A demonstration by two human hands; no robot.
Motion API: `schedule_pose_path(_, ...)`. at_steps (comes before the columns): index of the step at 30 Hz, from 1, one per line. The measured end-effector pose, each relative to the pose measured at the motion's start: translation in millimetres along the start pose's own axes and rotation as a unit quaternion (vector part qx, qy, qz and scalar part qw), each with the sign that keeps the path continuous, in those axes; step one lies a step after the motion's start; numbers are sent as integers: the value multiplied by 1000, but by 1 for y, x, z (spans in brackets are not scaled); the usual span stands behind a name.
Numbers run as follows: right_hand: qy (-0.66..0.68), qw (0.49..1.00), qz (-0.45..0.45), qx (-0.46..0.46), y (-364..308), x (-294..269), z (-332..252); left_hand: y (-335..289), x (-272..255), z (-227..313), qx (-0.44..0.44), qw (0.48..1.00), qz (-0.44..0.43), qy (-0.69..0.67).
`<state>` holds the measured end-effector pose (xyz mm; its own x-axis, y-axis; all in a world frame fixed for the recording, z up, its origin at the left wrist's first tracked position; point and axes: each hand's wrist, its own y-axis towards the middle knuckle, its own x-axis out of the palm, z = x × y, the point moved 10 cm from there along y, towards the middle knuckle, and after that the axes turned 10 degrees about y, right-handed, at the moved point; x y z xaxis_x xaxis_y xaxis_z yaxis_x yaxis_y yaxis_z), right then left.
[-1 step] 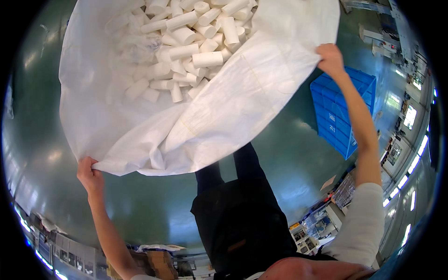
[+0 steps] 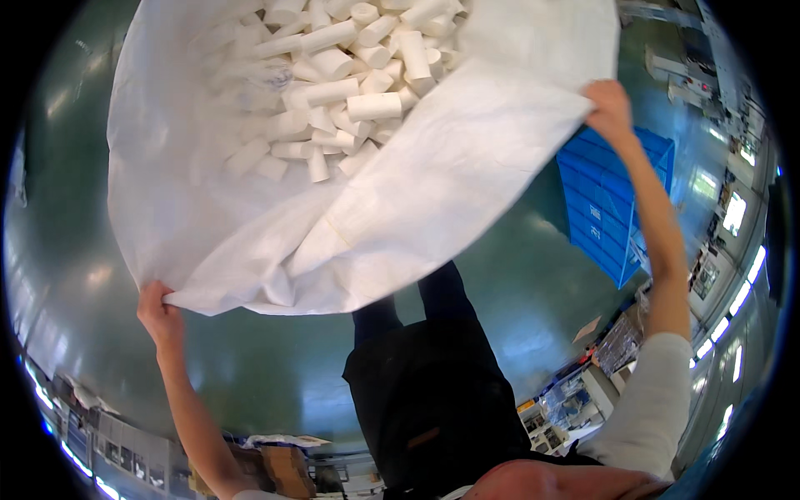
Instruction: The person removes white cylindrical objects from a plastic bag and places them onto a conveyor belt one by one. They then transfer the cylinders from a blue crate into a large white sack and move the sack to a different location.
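Note:
A big white woven sack (image 2: 467, 192) is spread wide in front of me, its mouth facing up. Inside it lie many loose white cylinders (image 2: 373, 107), like short rolls, heaped toward the far side. Clear crumpled plastic film (image 2: 271, 75) seems to rest among them on the left. My left hand (image 2: 161, 315) pinches the sack's near left edge, fingers closed on the cloth. At the far right, my right hand (image 2: 609, 108) grips the rim and pulls it taut. Between the two hands the near rim sags in folds.
A blue plastic crate (image 2: 602, 208) stands on the green floor (image 2: 517, 292) to the right, partly behind my right forearm. Cardboard boxes (image 2: 287, 471) and shelving are at the lower edge. Equipment lines the right side. My dark apron (image 2: 433, 392) hangs below the sack.
My right hand has moved a little to the right, drawing the sack's rim outward with it. My left hand keeps its place and hold.

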<state>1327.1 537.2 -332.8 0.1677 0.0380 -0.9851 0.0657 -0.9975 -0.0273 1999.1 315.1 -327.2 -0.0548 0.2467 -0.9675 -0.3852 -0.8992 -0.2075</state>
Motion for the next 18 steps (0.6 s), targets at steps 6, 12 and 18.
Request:
schedule_pose_path(6,-261,948,-143,113,-87,-81,147,-18,28,-60,-34,997,-17,68)
schedule_pose_path(12,-341,897,-173,222,-97,-87,183,-53,3,5,46,998,24,37)
schedule_pose_path(18,-57,954,-137,259,-156,-30,206,-95,-8,213,370,929,5,-23)
